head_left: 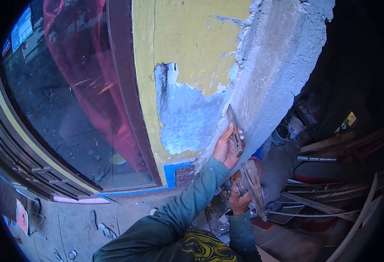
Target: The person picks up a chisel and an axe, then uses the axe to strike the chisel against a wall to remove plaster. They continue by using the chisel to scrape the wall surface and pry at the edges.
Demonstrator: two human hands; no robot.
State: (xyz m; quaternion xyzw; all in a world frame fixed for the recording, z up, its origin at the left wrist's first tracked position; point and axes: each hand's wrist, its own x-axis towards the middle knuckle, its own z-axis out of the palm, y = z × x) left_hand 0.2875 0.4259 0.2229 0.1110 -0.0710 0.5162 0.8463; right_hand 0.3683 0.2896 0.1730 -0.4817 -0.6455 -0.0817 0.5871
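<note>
My left hand (225, 147) is closed around a narrow, worn chisel (236, 136). The chisel's pointed upper end rests at the rough edge where the painted wall (192, 39) meets the bare concrete corner (277, 65). Lower and to the right, my right hand (239, 201) grips a rough, weathered piece of wood (253, 185), which stands apart from the chisel. Beside my left hand, a pale blue patch (192, 118) shows where the yellow paint is gone.
A window (69, 96) with a dark frame and red curtain is at the left. Wooden boards and strips (323, 205) lie piled at the lower right, near a white bucket (295, 125). Slippers (107, 231) lie on the tiled floor (78, 222) at the lower left.
</note>
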